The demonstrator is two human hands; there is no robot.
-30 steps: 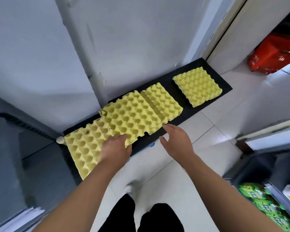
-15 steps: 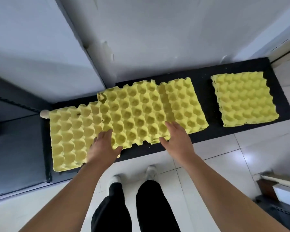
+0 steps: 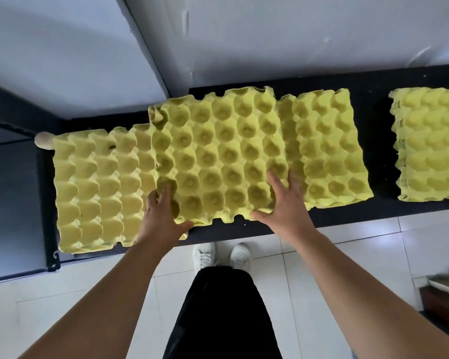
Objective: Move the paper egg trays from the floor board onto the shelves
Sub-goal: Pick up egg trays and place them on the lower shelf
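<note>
Several yellow paper egg trays lie in a row on the black floor board (image 3: pixel 246 233). The middle tray (image 3: pixel 218 156) overlaps the left tray (image 3: pixel 94 190) and the tray to its right (image 3: pixel 329 151). A further tray (image 3: pixel 430 146) lies apart at the far right. My left hand (image 3: pixel 161 216) grips the middle tray's near left corner, fingers curled into the cups and thumb under the near rim. My right hand (image 3: pixel 283 203) holds its near right corner, with fingers spread on top and the thumb at the rim.
White wall panels (image 3: pixel 270 40) rise directly behind the board. A pale egg-shaped object (image 3: pixel 43 141) sits at the board's far left end. My white shoes (image 3: pixel 205 255) stand on the tiled floor just in front. A low box edge (image 3: pixel 446 294) shows at the right.
My view has dropped closer over the board. Both hands have moved forward from the near edge onto the middle tray and closed on its near corners.
</note>
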